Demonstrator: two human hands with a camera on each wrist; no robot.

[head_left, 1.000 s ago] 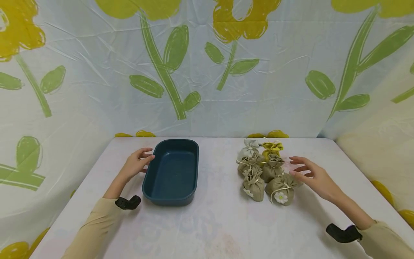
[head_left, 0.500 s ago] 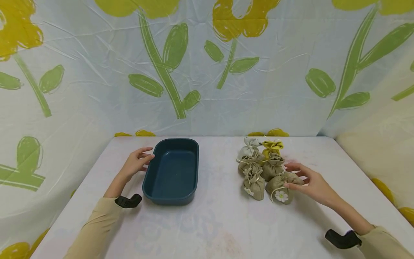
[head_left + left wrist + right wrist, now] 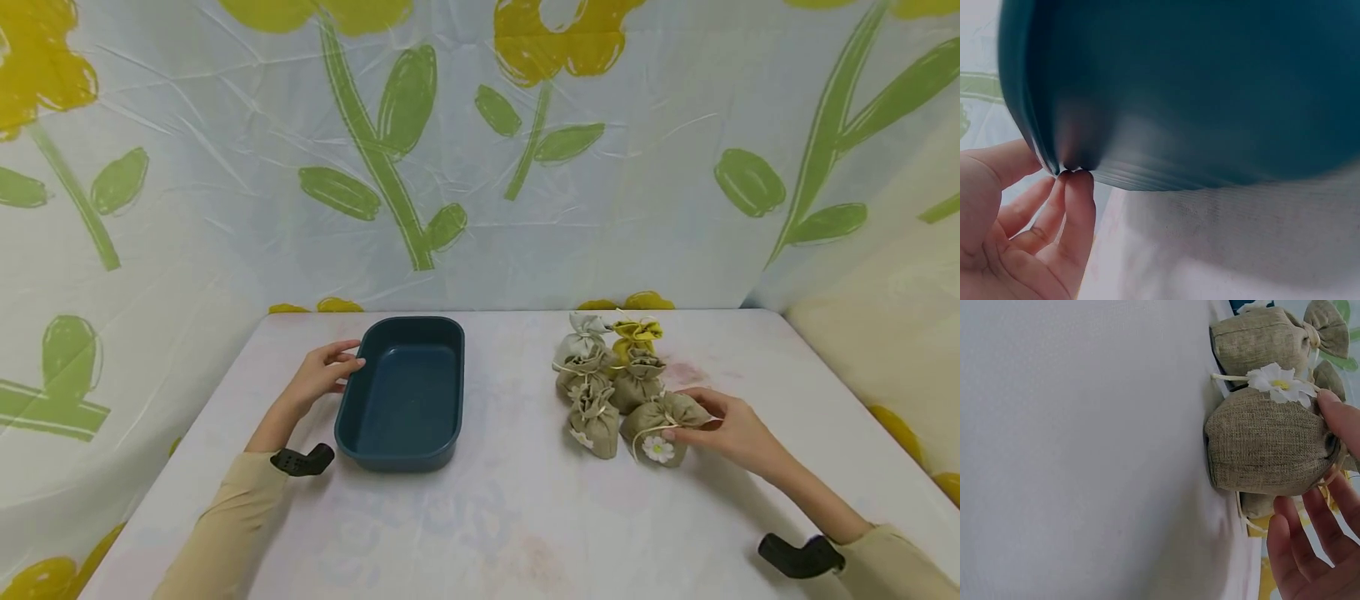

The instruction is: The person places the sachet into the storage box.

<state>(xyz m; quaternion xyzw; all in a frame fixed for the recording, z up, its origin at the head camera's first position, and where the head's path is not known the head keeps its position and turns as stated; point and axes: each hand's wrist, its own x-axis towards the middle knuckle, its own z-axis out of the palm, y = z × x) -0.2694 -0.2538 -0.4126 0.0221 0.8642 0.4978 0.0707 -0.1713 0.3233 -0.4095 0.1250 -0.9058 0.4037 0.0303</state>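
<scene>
A dark teal rectangular tub [image 3: 408,400] stands on the left of the table, its inside bare. My left hand [image 3: 322,379] is at its left side, and in the left wrist view the thumb and fingertips [image 3: 1079,187] pinch the rim. On the right sits a group of drawstring pouches. My right hand [image 3: 723,429] grips the nearest-right beige pouch [image 3: 1269,440], thumb near its white cloth flower and fingers on the far side by the gathered neck. Beside it stands another beige pouch [image 3: 595,425] with a flower.
Behind the held pouch are further beige pouches [image 3: 637,383], a pale grey pouch [image 3: 583,337] and a yellow pouch [image 3: 637,333] at the back. White cloth covers the table [image 3: 510,517]. A flower-printed sheet [image 3: 637,208] hangs behind and at both sides.
My right hand has come down and in from the right, and its thumb and fingers have closed on the beige pouch. The left hand stays at the tub. The view has tilted slightly.
</scene>
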